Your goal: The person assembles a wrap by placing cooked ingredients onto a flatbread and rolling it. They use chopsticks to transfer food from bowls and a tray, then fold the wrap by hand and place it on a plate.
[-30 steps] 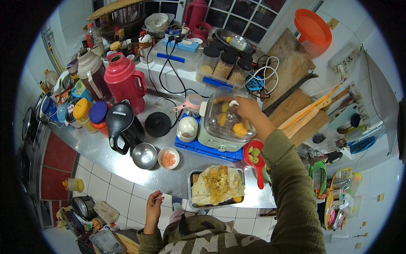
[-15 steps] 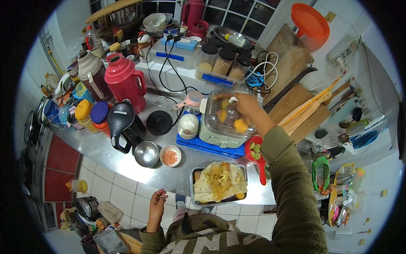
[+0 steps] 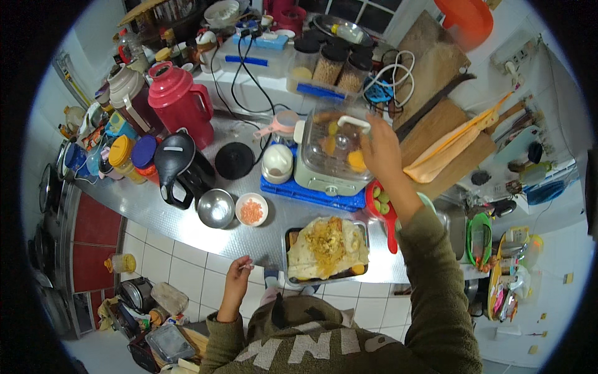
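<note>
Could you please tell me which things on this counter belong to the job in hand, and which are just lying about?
In use:
- right hand on the clear steamer lid
- steamer base
- tray of food
- left hand at the counter edge

Lying about:
- red jug
- black kettle
- steel bowl
- small white bowl
- wooden boards

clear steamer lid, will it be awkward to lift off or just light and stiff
The clear steamer lid looks like rigid plastic, so probably stiff and fairly light. The right hand is at its white top handle, which should allow a steady lift. The lid looks fogged in places, so it may be slippery.
</note>
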Demonstrator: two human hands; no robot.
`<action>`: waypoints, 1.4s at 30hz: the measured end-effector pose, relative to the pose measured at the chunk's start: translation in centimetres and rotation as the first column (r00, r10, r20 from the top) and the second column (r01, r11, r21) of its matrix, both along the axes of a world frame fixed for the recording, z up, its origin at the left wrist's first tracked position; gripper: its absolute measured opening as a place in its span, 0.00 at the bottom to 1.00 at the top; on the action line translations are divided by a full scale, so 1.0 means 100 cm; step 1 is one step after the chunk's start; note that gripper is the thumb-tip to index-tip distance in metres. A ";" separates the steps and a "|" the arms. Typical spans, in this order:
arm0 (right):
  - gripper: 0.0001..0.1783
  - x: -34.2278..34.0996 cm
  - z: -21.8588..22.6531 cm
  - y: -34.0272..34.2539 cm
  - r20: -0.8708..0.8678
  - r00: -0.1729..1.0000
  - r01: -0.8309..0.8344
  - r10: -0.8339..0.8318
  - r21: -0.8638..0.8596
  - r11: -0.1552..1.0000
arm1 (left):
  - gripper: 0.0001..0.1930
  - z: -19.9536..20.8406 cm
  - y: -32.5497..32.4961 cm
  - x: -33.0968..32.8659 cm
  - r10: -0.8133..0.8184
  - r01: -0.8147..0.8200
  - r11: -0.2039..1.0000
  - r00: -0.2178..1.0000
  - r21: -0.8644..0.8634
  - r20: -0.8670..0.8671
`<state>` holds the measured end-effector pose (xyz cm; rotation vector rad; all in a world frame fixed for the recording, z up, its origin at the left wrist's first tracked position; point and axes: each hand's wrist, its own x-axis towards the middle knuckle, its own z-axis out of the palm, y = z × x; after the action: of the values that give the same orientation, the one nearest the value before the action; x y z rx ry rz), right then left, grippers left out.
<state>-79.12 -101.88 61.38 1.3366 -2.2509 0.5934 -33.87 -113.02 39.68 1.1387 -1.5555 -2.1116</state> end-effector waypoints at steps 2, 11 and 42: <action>0.28 0.038 0.001 0.032 0.068 0.997 -0.027 0.034 -0.097 0.995 | 0.18 -0.023 0.000 -0.003 -0.058 0.054 0.995 0.997 -0.083 -0.049; 0.19 0.174 -0.167 0.216 0.601 0.712 0.366 -0.362 0.121 0.923 | 0.22 0.013 0.045 -0.110 -0.473 0.597 0.550 0.799 -0.585 0.371; 0.24 0.200 -0.209 0.226 0.539 0.831 -0.005 -0.140 0.260 0.966 | 0.18 0.009 0.140 -0.111 -0.497 0.610 0.234 0.745 -0.757 0.446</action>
<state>-59.16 -79.32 40.53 1.3108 -2.9183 0.7691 -44.95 -99.05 40.58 0.2719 -2.9135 -1.0121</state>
